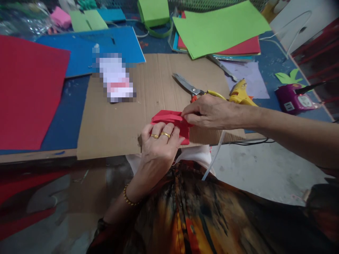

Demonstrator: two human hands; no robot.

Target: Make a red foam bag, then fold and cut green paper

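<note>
A small folded red piece [171, 117] lies on the brown cardboard sheet [116, 130] near the table's front edge. My left hand [161, 143], with two gold rings, presses over its lower left part with fingers bent and close together. From the right, my right hand [208, 112] pinches the upper right edge of the same red piece between thumb and fingertips. Scissors [194, 90] with yellow and orange handles lie just beyond my right hand, which partly hides them. A yellow glue gun [240, 93] rests behind my right wrist.
A large red sheet [29, 95] and a blue board [106, 47] lie on the left. Green sheets [222, 28] top a stack at the back. A blurred phone-like object [116, 76] sits on the cardboard. At right is a purple box [293, 98] with a cable.
</note>
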